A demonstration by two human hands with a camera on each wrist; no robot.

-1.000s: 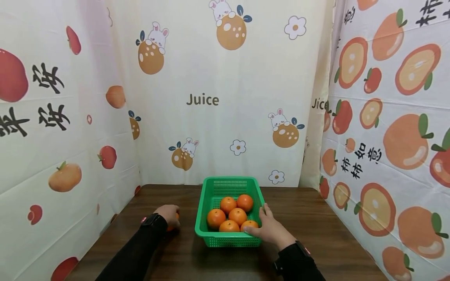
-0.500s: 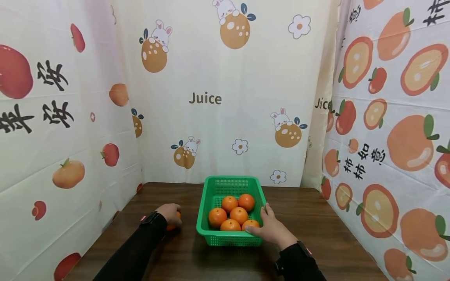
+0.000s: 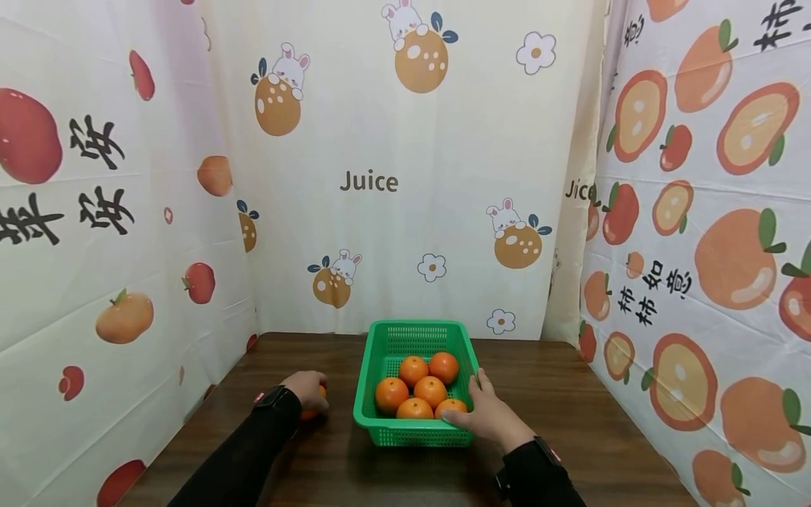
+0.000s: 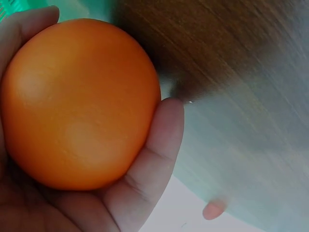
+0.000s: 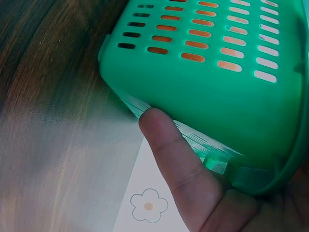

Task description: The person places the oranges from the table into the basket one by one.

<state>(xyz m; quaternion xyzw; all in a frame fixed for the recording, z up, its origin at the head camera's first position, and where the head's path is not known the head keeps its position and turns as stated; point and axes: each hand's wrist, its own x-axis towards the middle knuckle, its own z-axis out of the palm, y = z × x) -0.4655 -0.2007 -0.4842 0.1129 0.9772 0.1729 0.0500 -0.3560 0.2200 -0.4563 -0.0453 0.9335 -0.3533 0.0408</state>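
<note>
My left hand (image 3: 307, 391) holds an orange (image 4: 82, 104) low over the table, left of the basket. In the left wrist view the fingers and thumb curl round the smooth fruit. In the head view most of that orange is hidden behind the hand. A green plastic basket (image 3: 418, 434) with slotted walls stands in the middle. My right hand (image 3: 491, 414) grips its near right corner, thumb over the rim and fingers along the outer wall. Several oranges (image 3: 430, 391) lie together in the near part of the basket. Through the slots (image 5: 196, 44) in the right wrist view, orange fruit shows.
The dark wooden table (image 3: 545, 387) carries the basket. A pale printed cloth (image 3: 374, 232) hangs behind the table, and fruit-printed cloths close off the left side (image 3: 158, 296) and the right side (image 3: 659, 282).
Both hands and the basket stay almost where they were. The whole head view shifts slightly; the left hand keeps hold of the orange and the right hand keeps hold of the basket.
</note>
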